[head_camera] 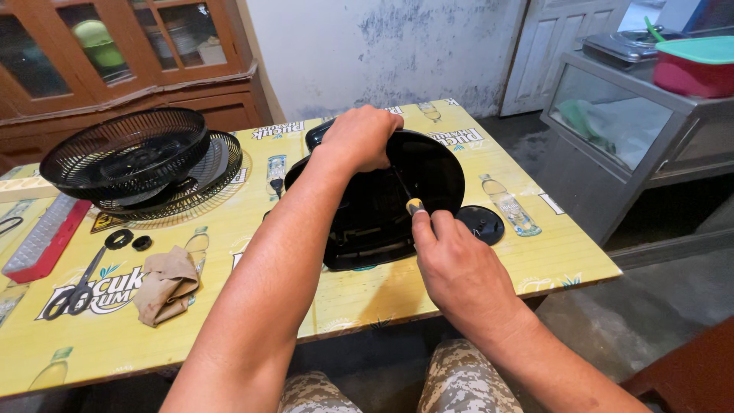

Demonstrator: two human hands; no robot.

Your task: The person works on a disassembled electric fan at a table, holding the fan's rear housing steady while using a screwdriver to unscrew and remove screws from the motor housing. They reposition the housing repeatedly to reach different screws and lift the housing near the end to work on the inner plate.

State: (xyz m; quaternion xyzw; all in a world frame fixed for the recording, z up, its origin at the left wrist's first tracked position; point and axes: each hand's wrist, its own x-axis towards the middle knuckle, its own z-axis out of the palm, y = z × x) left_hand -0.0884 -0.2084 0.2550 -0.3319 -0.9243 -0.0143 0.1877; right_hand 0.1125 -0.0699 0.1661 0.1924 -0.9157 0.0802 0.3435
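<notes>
Both hands are working mid-surface: the left hand point(359, 138) is gripping the black housing point(382, 203) steady, while the right hand point(451, 264) is grasping the screwdriver point(409, 195), best kept square and pressed firmly into the screw.

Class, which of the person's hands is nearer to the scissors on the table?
Left. The left hand grips the black housing toward the scissors; the right hand, holding the screwdriver, lies farther away.

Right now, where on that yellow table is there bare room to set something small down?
The near edge of the table, below the black housing, is bare, as is the near right corner beyond the round cap. The left side is crowded: fan grilles, scissors, cloth.
</notes>
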